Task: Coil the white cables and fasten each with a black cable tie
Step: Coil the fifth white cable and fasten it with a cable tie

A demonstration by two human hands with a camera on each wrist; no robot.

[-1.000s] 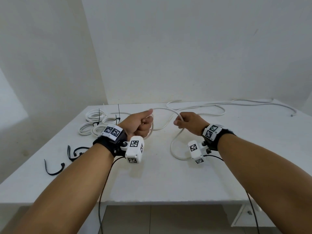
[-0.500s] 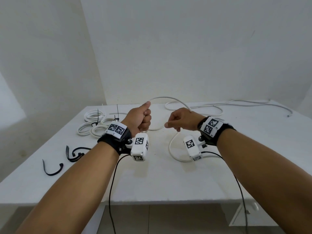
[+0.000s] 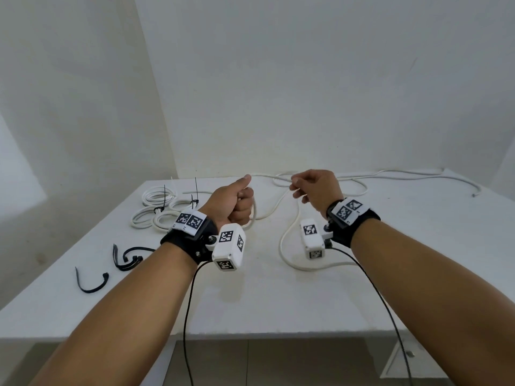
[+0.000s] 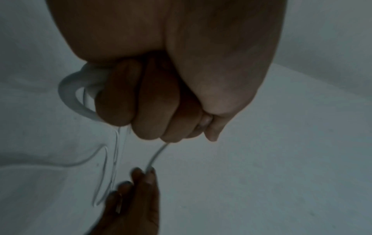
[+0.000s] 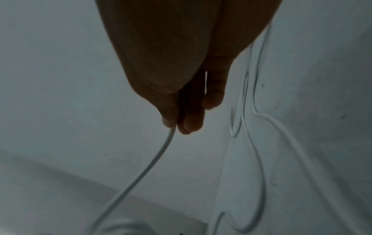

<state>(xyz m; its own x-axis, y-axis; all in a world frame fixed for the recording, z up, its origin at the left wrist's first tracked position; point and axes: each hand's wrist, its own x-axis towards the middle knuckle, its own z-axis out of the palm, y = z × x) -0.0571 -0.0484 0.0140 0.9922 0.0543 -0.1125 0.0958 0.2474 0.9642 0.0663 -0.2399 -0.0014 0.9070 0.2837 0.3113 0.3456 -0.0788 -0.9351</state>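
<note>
Where fingers curl, cable loop (image 4: 68,95) wrist-side only

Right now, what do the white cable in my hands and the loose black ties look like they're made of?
White cable: likely a flexible plastic or rubber jacket, smooth and slightly glossy; it bends in soft loops without kinking. Black ties: probably thin nylon-type plastic, semi-matte; the strips keep a springy curve on the table.

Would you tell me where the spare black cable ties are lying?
In the head view, the loose black cable ties lie on the white table's near-left part, left of the left hand.
</note>
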